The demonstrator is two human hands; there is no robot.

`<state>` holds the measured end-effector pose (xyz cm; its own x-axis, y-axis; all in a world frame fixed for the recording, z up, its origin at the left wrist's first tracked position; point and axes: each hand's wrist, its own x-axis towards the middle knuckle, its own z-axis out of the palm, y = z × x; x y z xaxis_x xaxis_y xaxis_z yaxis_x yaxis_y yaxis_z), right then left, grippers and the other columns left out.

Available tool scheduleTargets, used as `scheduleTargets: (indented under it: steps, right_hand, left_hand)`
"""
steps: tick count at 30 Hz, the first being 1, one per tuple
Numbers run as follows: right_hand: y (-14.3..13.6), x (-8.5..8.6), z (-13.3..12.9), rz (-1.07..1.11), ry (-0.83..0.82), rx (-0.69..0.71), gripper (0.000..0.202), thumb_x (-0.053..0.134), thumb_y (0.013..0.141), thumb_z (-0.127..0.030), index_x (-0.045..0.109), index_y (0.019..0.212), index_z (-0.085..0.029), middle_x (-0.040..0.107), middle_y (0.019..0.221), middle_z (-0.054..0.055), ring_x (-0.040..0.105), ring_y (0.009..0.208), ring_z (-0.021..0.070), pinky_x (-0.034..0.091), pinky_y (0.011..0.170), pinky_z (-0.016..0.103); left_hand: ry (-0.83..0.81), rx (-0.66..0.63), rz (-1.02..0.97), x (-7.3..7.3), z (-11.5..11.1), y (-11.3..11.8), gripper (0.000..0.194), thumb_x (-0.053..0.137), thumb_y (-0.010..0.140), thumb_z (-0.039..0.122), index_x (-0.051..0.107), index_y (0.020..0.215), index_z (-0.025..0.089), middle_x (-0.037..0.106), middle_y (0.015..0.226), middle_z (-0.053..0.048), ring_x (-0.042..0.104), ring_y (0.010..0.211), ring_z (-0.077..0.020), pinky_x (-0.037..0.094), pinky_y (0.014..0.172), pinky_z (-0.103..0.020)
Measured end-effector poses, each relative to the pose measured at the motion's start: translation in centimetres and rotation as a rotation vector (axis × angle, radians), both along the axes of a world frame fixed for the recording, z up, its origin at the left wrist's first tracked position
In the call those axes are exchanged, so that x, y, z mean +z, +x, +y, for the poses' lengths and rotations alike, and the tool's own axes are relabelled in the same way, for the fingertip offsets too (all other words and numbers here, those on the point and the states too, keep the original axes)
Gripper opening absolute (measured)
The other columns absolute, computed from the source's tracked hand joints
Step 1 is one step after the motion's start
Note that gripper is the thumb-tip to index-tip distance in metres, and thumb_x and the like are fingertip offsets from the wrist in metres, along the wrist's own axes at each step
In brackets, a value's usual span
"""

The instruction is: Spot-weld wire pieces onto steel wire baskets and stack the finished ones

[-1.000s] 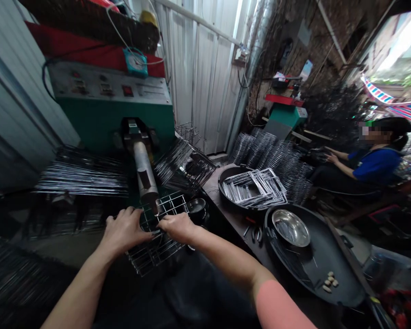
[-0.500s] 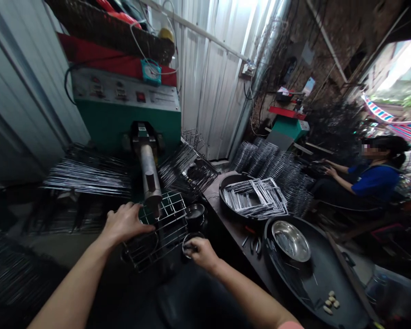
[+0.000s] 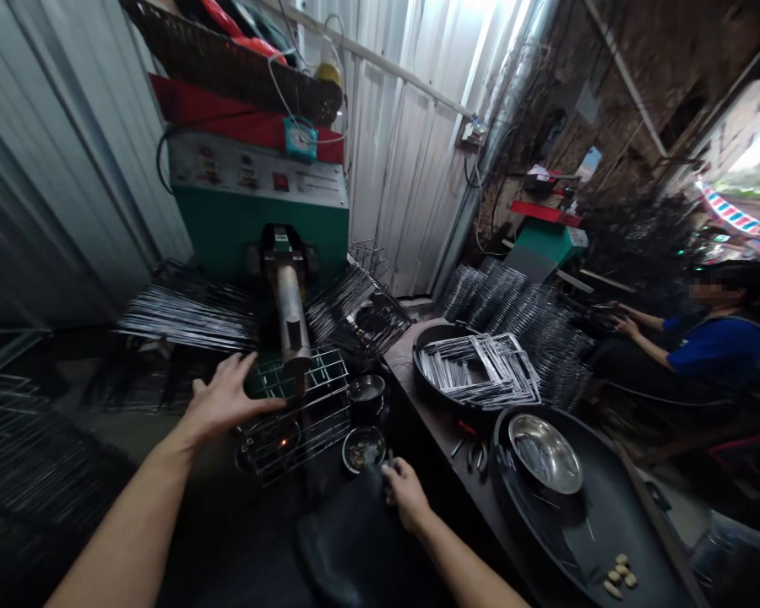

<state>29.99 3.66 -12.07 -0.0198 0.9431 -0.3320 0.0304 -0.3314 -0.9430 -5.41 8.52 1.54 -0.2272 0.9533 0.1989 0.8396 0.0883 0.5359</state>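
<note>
Wire, bare and shiny, makes up the rack [image 3: 329,435] sitting below the tip of the metal cylinder [image 3: 291,317], though its lower half sinks into shadow and the left hand [image 3: 236,399] covers its left edge. That's the head cam. Left thumb and fingers are spread wide apart, thumb reaching over the rack; can't tell if it's pressing on anything. Right hand [image 3: 406,496] is just beside a small round bowl [image 3: 363,449], fingertips bunched near its rim, but it's too dark to say whether they're pinching something. Bits in that bowl are too tiny to identify.

Texture-wise: ribbed sheet-metal wall [image 3: 405,169], boxy green machine [image 3: 259,219], flat wire frames [image 3: 475,370] heaped in a round pan, and a polished steel bowl [image 3: 545,456] on a wide black tray [image 3: 608,515].

Compared with half a second ago, the right hand has pulled back off the small bowl, so its contents now show, and a little orange spot [image 3: 284,442] has appeared by the rack.
</note>
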Motion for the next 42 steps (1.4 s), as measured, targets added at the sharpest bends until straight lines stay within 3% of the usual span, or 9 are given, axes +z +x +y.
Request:
scheduleTargets:
  steps: [6, 10, 15, 21, 26, 30, 33, 38, 42]
  right_hand:
    - [1.6, 2.9, 0.1, 0.381, -0.254, -0.129, 0.004, 0.066, 0.082, -0.019, 0.062, 0.081, -0.017, 0.048, 0.063, -0.002, 0.047, 0.048, 0.0083, 0.037, 0.043, 0.020]
    - [1.3, 3.9, 0.6, 0.446, -0.293, -0.118, 0.008, 0.067, 0.079, -0.012, 0.061, 0.081, -0.016, 0.052, 0.063, -0.003, 0.051, 0.051, 0.0078, 0.047, 0.051, 0.021]
    - [1.1, 4.4, 1.2, 0.588, -0.384, -0.143, 0.008, 0.064, 0.079, -0.010, 0.058, 0.080, -0.015, 0.058, 0.062, -0.002, 0.059, 0.057, 0.0101, 0.057, 0.065, 0.028]
    - [1.9, 3.3, 0.5, 0.489, -0.180, -0.152, 0.018, 0.074, 0.068, -0.018, 0.065, 0.084, -0.017, 0.060, 0.064, -0.005, 0.053, 0.054, 0.0091, 0.044, 0.054, 0.021]
    - [3.6, 1.2, -1.2, -0.155, 0.242, -0.046, 0.011, 0.066, 0.074, -0.025, 0.071, 0.081, -0.018, 0.069, 0.075, 0.000, 0.062, 0.073, 0.0149, 0.049, 0.072, 0.027]
    - [4.7, 0.8, -1.9, -0.381, 0.278, 0.112, 0.008, 0.064, 0.075, -0.023, 0.070, 0.074, -0.018, 0.070, 0.071, 0.002, 0.063, 0.071, 0.0173, 0.050, 0.074, 0.030]
    - [4.0, 3.5, -1.8, -0.380, 0.346, 0.264, 0.007, 0.066, 0.077, -0.022, 0.072, 0.079, -0.019, 0.072, 0.075, 0.001, 0.065, 0.074, 0.0169, 0.050, 0.075, 0.028]
    - [-0.9, 12.1, -0.7, -0.404, 0.548, 0.716, 0.033, 0.073, 0.077, -0.017, 0.070, 0.110, -0.024, 0.073, 0.093, 0.000, 0.067, 0.085, 0.0159, 0.050, 0.078, 0.026]
    - [-5.9, 15.7, 0.2, -0.489, 0.560, 0.739, 0.025, 0.072, 0.076, -0.012, 0.069, 0.098, -0.022, 0.072, 0.091, -0.002, 0.066, 0.086, 0.0147, 0.049, 0.075, 0.023]
  left_hand:
    - [0.135, 0.166, -0.552, -6.6, -4.2, -0.9, 0.118, 0.079, 0.048, 0.071, 0.039, 0.144, 0.014, 0.048, 0.147, -0.022, 0.043, 0.139, -0.0409, 0.033, 0.117, -0.058]
    - [0.198, 0.184, -0.714, -8.3, -4.2, 0.6, 0.113, 0.083, 0.044, 0.067, 0.044, 0.138, 0.017, 0.052, 0.144, -0.020, 0.040, 0.141, -0.0399, 0.028, 0.120, -0.058]
    - [0.254, 0.205, -0.897, -8.1, -3.8, 1.0, 0.103, 0.088, 0.038, 0.051, 0.047, 0.129, 0.023, 0.055, 0.139, -0.014, 0.045, 0.137, -0.0392, 0.036, 0.116, -0.058]
    - [0.276, 0.310, -0.979, -6.8, -4.9, 1.7, 0.096, 0.086, 0.022, 0.034, 0.050, 0.110, 0.023, 0.062, 0.121, -0.011, 0.051, 0.130, -0.0396, 0.041, 0.112, -0.061]
    - [0.199, 0.162, -0.853, -5.8, -8.7, 3.1, 0.097, 0.089, 0.032, 0.039, 0.050, 0.120, 0.025, 0.057, 0.138, -0.013, 0.049, 0.134, -0.0396, 0.039, 0.115, -0.060]
    - [0.084, 0.079, -0.564, -4.3, -11.1, 4.1, 0.103, 0.088, 0.039, 0.053, 0.049, 0.130, 0.024, 0.056, 0.139, -0.014, 0.046, 0.136, -0.0419, 0.037, 0.116, -0.060]
    - [0.045, 0.025, -0.350, -3.1, -11.6, 5.0, 0.099, 0.085, 0.043, 0.061, 0.052, 0.128, 0.023, 0.056, 0.140, -0.015, 0.050, 0.132, -0.0436, 0.042, 0.112, -0.061]
    - [0.107, -0.079, -0.147, -2.3, -10.7, 6.3, 0.095, 0.081, 0.047, 0.066, 0.054, 0.127, 0.023, 0.051, 0.146, -0.016, 0.051, 0.131, -0.0420, 0.045, 0.109, -0.057]
    - [0.165, -0.114, -0.073, -2.3, -10.2, 6.7, 0.090, 0.080, 0.050, 0.064, 0.055, 0.125, 0.020, 0.053, 0.143, -0.019, 0.054, 0.127, -0.0426, 0.047, 0.105, -0.057]
